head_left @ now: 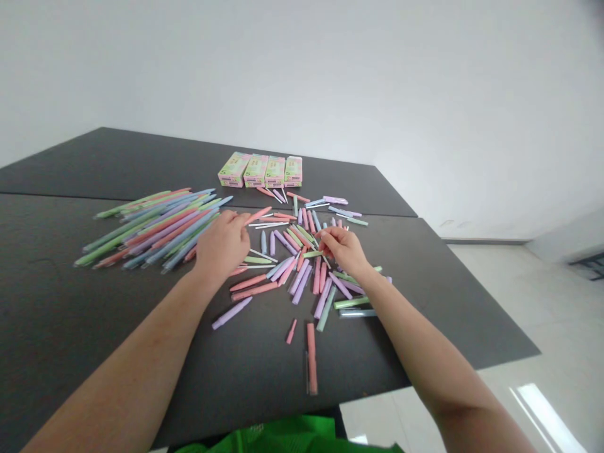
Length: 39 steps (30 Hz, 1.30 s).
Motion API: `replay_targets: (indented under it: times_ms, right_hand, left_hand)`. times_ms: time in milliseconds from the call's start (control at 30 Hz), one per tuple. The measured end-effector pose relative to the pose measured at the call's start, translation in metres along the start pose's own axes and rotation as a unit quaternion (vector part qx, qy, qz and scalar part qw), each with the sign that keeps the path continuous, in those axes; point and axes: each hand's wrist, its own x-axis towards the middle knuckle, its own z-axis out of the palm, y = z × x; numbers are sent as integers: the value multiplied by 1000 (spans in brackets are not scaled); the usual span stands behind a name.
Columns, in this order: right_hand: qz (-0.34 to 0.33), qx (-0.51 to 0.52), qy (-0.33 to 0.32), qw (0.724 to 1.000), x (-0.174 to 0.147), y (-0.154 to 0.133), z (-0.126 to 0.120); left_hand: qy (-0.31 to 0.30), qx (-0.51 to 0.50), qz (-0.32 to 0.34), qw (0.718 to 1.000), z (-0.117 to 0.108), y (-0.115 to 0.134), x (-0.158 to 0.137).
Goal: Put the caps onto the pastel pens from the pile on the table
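My left hand (224,244) is closed at the left side of the loose pen parts, with a coral pen barrel (259,215) sticking out from its fingertips. My right hand (343,250) pinches a small light-green pen part (312,254) over the middle of the scatter. Around both hands lie coral, purple, green and blue barrels, caps and thin white refills (271,225). A purple pen barrel (232,313) rests apart at the front left. Closer to me are a short pink tip piece (291,331) and a coral pen part with a clear cap (311,360).
Left of my left hand is a heap of assembled pastel pens (155,229). Several pink-and-green boxes (256,170) stand in a row at the back. The dark table (448,302) has a seam across it and a wall (302,75) behind.
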Motion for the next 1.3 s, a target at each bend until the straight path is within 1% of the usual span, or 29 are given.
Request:
replay_targets:
  times_ms: [67, 100, 200, 333, 467, 600, 667, 767, 833, 933, 1067, 1167, 1300]
  right_hand:
    - [-4, -27, -3, 1000, 0, 3, 1]
    - [-7, -39, -5, 999, 0, 4, 1]
    - [-15, -55, -10, 998, -1, 6, 3]
    - [-21, -59, -10, 998, -1, 4, 1]
    - [-21, -52, -7, 998, -2, 1, 0]
    - [-15, -39, -6, 999, -1, 0, -1]
    - [-14, -28, -1, 1000, 3, 0, -2]
    - [-20, -35, 7, 999, 16, -2, -2]
    - [-39, -66, 10, 997, 29, -6, -1]
    - [-73, -159, -1, 985, 52, -15, 4]
    - [-111, -300, -27, 947, 81, -27, 22]
    - [-130, -355, -66, 924, 97, -27, 38]
    - [-158, -385, -106, 903, 109, -18, 56]
  left_hand:
    - [-2, 33, -42, 999, -2, -12, 3]
    - [-7, 46, -53, 998, -3, -18, 4]
    - [-13, 53, -49, 997, -5, -33, 5]
    - [18, 34, -72, 997, -6, -45, 2]
    - [46, 11, -87, 995, -6, -47, 1]
    - [43, 17, -65, 997, 2, -40, 4]
    - [27, -8, -33, 999, 10, -34, 5]
    - [-11, -41, 23, 999, 20, -24, 4]
    - [-66, -55, 64, 994, 23, -18, 3]
    - [-113, -60, 46, 991, 22, -12, 1]
    - [-137, -11, 30, 990, 18, -12, 1]
    - [-140, 40, 23, 989, 14, -15, 0]
    - [-133, 78, 5, 988, 11, -15, -1]
